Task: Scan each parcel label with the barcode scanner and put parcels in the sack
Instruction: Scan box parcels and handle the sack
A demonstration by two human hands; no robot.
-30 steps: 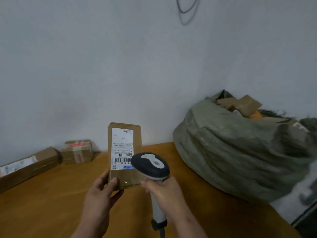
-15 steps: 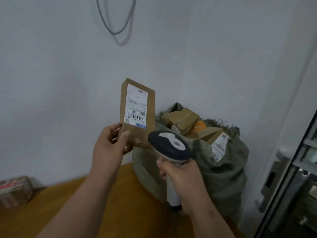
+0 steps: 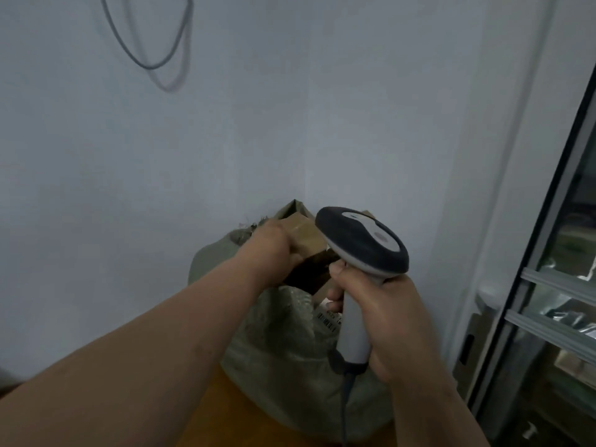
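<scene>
My left hand (image 3: 274, 250) reaches out over the mouth of the green woven sack (image 3: 283, 343) and grips a brown cardboard parcel (image 3: 306, 240), held flat just above the sack's opening. My right hand (image 3: 383, 317) grips the handle of the grey and white barcode scanner (image 3: 361, 243), whose head sits right beside the parcel and hides part of it. A white barcode label (image 3: 329, 319) on another parcel shows inside the sack, below the scanner head.
The sack stands on a brown wooden table (image 3: 225, 411) in the corner of white walls. A glass-fronted cabinet (image 3: 554, 285) rises at the right. A grey cable loop (image 3: 148, 43) hangs on the wall above.
My left hand has carried the parcel from upright in front of the scanner down and right onto the sack's mouth. The view swung right, and the scanner stays in my right hand.
</scene>
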